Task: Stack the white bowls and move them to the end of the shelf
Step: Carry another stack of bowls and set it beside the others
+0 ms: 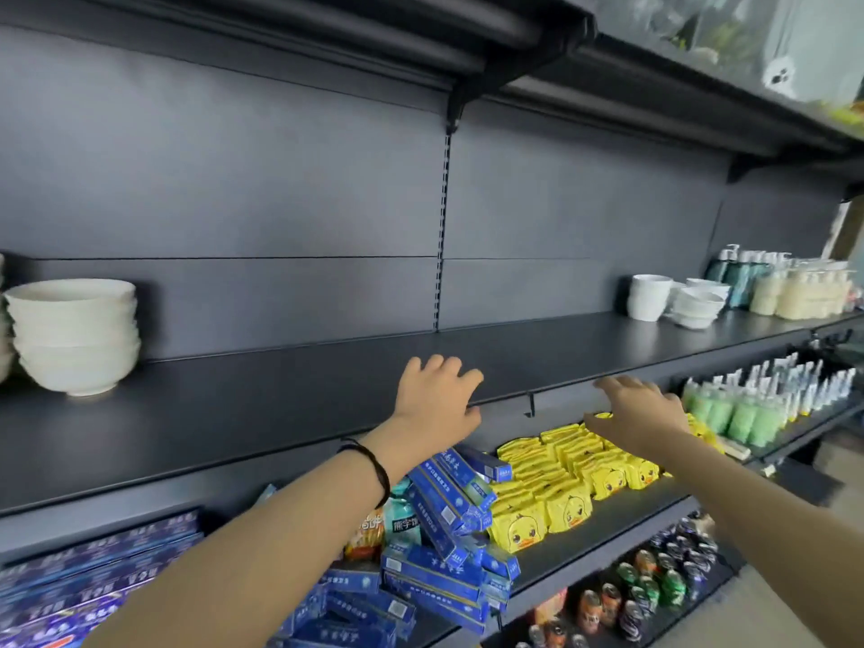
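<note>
Standing at the far left of the dark shelf, a stack of white bowls is being kept nested, rims plain and glossy. More white bowls are being held near the right end, beside pump bottles. Nothing is being gripped: the left hand is being rested wide on the shelf edge, and the right hand is being spread above yellow duck packets.

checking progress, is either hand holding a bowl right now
No, the left hand and right hand are both open and empty near the shelf edge, away from the stacked bowls.
</note>
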### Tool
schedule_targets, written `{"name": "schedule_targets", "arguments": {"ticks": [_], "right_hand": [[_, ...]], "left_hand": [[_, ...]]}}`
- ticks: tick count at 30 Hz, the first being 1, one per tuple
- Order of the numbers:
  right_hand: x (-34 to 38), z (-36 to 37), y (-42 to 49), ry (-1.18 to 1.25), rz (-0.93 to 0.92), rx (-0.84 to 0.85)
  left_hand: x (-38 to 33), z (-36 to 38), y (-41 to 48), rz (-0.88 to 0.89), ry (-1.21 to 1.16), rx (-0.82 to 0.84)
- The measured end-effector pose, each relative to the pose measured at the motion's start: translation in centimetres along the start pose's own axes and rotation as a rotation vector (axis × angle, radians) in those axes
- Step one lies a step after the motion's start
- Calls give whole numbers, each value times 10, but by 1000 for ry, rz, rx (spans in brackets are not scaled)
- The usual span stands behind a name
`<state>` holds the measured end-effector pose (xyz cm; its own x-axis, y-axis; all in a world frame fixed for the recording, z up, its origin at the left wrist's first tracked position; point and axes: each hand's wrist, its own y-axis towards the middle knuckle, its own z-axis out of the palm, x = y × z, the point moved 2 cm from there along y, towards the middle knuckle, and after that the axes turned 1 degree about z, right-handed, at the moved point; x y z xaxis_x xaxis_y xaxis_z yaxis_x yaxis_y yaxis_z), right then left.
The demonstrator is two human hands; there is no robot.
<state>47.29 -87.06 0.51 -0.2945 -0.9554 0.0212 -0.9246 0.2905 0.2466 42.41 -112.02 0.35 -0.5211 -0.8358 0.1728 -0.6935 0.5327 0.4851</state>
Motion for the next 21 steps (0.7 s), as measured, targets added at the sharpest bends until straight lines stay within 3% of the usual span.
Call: {"name": "schedule_targets", "arguments": {"ticks": [11, 21], "right_hand": [[-130, 13, 36, 38, 195, -29], [-255, 41, 158, 12, 349, -1]], "left_hand": [[-101, 61, 132, 135, -130, 51], [-183, 140, 303, 184, -205, 41]]}}
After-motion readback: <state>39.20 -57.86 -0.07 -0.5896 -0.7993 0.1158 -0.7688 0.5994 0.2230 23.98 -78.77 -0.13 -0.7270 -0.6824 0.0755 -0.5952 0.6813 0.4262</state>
